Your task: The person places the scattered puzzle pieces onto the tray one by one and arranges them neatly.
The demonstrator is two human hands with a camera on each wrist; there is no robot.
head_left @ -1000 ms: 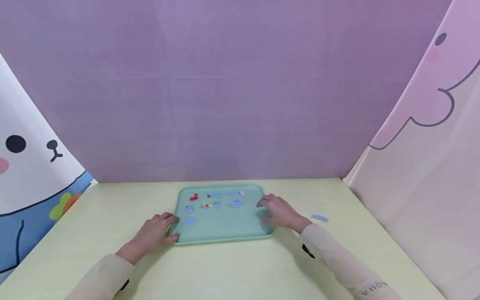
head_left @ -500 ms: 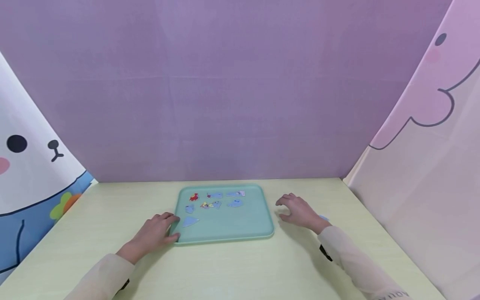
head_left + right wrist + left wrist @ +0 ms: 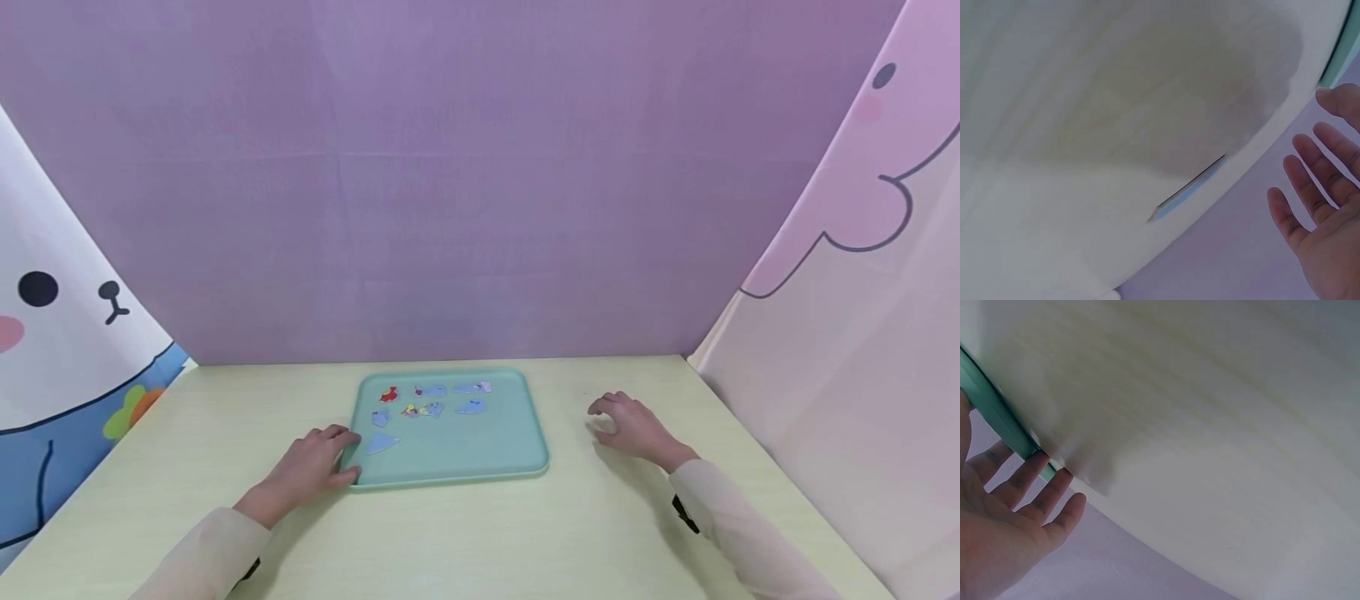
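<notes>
My left hand [image 3: 306, 468] rests at the left edge of a mint-green tray [image 3: 472, 454], its fingertips against the rim in the left wrist view. On the tray lie several flat picture puzzle pieces: a red one [image 3: 388, 394], a plain blue pointed one [image 3: 382, 443], a rounded blue one [image 3: 472, 407] and others near the back. Off the tray's right side, my right hand [image 3: 636, 431] hovers over the table with fingers loosely bent and nothing in them. The right wrist view shows one more blue piece [image 3: 1190, 189] lying on the table; the right arm hides it in the head view.
The pale wooden table [image 3: 450, 542] ends at a purple cloth backdrop [image 3: 480, 183]. A cloth printed with a white animal face [image 3: 67, 350] hangs at the left, and a pink and white one [image 3: 847, 333] at the right.
My right hand has moved right, from the tray's right edge out over the table, and now covers the loose blue piece in the head view. The left hand and tray stay put.
</notes>
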